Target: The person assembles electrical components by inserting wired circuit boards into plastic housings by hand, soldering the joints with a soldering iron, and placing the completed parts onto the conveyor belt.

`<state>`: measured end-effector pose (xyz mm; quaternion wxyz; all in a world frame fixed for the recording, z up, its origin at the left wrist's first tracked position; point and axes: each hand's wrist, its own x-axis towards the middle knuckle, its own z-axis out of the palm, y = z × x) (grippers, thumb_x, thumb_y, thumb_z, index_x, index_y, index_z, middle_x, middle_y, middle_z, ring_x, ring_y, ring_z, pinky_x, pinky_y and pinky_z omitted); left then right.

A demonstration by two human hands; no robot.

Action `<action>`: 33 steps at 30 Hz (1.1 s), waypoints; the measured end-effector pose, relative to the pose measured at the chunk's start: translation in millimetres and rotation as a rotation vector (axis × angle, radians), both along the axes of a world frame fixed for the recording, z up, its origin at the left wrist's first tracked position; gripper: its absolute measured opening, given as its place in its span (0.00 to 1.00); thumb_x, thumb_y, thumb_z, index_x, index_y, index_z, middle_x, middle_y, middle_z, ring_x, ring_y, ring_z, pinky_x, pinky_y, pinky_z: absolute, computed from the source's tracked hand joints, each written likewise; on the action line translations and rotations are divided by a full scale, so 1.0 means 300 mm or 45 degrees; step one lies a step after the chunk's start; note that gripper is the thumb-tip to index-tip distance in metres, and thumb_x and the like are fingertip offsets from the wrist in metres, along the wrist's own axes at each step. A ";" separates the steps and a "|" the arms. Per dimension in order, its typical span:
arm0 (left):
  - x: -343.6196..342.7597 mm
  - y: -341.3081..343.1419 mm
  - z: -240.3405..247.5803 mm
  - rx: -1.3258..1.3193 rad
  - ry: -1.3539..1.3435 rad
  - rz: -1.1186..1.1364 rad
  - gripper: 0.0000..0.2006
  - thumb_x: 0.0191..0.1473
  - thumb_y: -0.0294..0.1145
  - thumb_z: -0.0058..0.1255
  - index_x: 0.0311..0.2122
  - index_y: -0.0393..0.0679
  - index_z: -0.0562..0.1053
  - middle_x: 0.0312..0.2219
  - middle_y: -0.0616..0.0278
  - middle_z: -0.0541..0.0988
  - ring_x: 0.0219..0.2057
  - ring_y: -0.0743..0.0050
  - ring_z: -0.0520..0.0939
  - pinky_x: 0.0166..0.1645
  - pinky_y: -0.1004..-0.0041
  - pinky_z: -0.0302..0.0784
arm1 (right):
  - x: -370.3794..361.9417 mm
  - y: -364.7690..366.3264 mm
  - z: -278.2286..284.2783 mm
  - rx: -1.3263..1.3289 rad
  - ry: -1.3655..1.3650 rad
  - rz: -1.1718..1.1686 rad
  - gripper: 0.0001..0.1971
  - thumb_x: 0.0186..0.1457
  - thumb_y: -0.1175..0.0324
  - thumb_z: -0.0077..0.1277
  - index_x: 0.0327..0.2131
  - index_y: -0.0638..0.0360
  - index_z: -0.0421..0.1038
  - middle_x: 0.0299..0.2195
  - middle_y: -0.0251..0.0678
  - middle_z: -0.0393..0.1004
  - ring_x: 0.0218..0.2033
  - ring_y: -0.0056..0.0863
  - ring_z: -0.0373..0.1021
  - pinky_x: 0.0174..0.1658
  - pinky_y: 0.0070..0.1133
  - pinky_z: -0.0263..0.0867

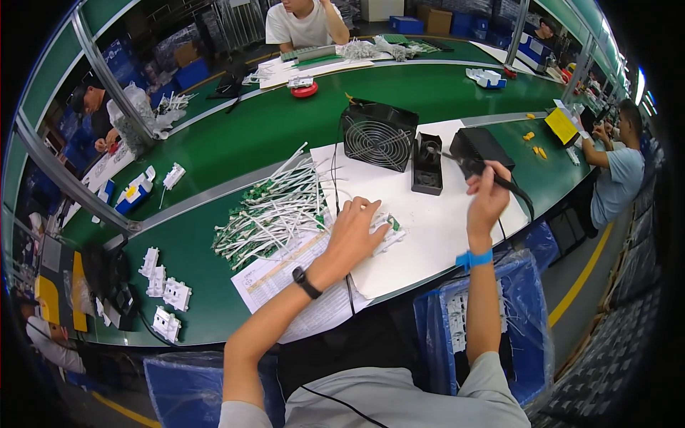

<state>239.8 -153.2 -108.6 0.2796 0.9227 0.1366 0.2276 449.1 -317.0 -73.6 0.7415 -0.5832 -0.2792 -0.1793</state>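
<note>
Green workbench under my view, a white sheet on top. My left hand presses flat, fingers spread, on one small circuit board with white leads. My right hand is closed around one soldering iron, raised to the right of the board, tip pointing up-left. One pile of wired boards lies left of my left hand; one black fan stands beyond.
</note>
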 end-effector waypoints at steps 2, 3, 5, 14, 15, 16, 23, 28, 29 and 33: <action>-0.036 -0.034 0.038 0.042 -0.054 0.026 0.22 0.53 0.37 0.61 0.52 0.39 0.76 0.46 0.49 0.74 0.50 0.50 0.73 0.55 0.61 0.70 | -0.054 -0.064 0.016 0.009 0.150 0.158 0.10 0.70 0.68 0.43 0.45 0.64 0.71 0.24 0.37 0.74 0.23 0.18 0.71 0.29 0.16 0.67; -0.055 -0.056 0.052 0.083 -0.020 -0.057 0.21 0.53 0.35 0.61 0.51 0.39 0.76 0.46 0.49 0.74 0.50 0.50 0.73 0.55 0.61 0.71 | -0.068 -0.088 0.010 -0.008 0.214 0.222 0.10 0.70 0.69 0.43 0.46 0.64 0.71 0.24 0.37 0.74 0.23 0.19 0.71 0.29 0.15 0.68; -0.066 -0.081 0.052 0.199 -0.024 -0.187 0.19 0.51 0.32 0.61 0.48 0.41 0.76 0.46 0.50 0.74 0.50 0.50 0.73 0.54 0.60 0.71 | -0.095 -0.109 0.000 0.006 0.333 0.340 0.09 0.67 0.70 0.48 0.45 0.66 0.71 0.25 0.37 0.75 0.23 0.20 0.72 0.27 0.17 0.70; -0.058 -0.014 -0.012 0.299 -0.015 -0.201 0.19 0.48 0.20 0.54 0.49 0.42 0.76 0.48 0.48 0.73 0.52 0.47 0.73 0.56 0.58 0.71 | -0.112 0.029 -0.154 -0.091 0.244 0.338 0.05 0.63 0.75 0.54 0.38 0.61 0.68 0.28 0.30 0.70 0.27 0.12 0.65 0.30 0.13 0.61; -0.064 -0.001 -0.006 0.328 -0.032 -0.221 0.19 0.49 0.19 0.53 0.48 0.43 0.76 0.48 0.48 0.73 0.52 0.47 0.72 0.56 0.58 0.71 | -0.112 0.038 -0.179 -0.103 0.211 0.339 0.05 0.63 0.75 0.54 0.38 0.61 0.67 0.29 0.30 0.69 0.28 0.12 0.65 0.31 0.13 0.61; -0.068 0.007 0.002 0.301 0.001 -0.224 0.18 0.49 0.19 0.52 0.47 0.43 0.77 0.50 0.47 0.73 0.54 0.45 0.72 0.58 0.58 0.70 | -0.106 0.040 -0.198 -0.186 0.069 0.330 0.05 0.63 0.75 0.53 0.36 0.60 0.66 0.27 0.28 0.68 0.26 0.11 0.63 0.30 0.12 0.59; -0.075 0.016 0.005 0.228 0.061 -0.219 0.18 0.51 0.19 0.52 0.49 0.44 0.76 0.54 0.46 0.71 0.58 0.43 0.71 0.62 0.57 0.69 | -0.109 0.032 -0.230 -0.241 -0.013 0.580 0.07 0.60 0.75 0.55 0.36 0.57 0.65 0.25 0.25 0.67 0.23 0.09 0.57 0.26 0.12 0.54; -0.072 0.020 0.021 0.238 0.071 -0.237 0.18 0.52 0.20 0.52 0.49 0.44 0.76 0.54 0.47 0.72 0.57 0.44 0.72 0.61 0.57 0.70 | -0.108 0.034 -0.231 -0.312 -0.008 0.614 0.07 0.60 0.74 0.55 0.36 0.57 0.65 0.24 0.24 0.66 0.23 0.09 0.55 0.26 0.12 0.52; -0.072 0.020 0.021 0.235 0.072 -0.237 0.18 0.52 0.20 0.52 0.49 0.44 0.76 0.54 0.47 0.72 0.57 0.44 0.72 0.61 0.57 0.70 | -0.107 0.034 -0.229 -0.313 -0.027 0.619 0.07 0.60 0.74 0.55 0.36 0.57 0.65 0.24 0.24 0.66 0.23 0.09 0.55 0.26 0.13 0.52; -0.072 0.020 0.018 0.259 0.078 -0.234 0.18 0.52 0.20 0.53 0.49 0.44 0.76 0.54 0.47 0.72 0.57 0.45 0.72 0.60 0.57 0.70 | -0.109 0.032 -0.225 -0.373 -0.029 0.621 0.07 0.60 0.73 0.55 0.36 0.58 0.65 0.24 0.24 0.66 0.23 0.09 0.56 0.26 0.13 0.52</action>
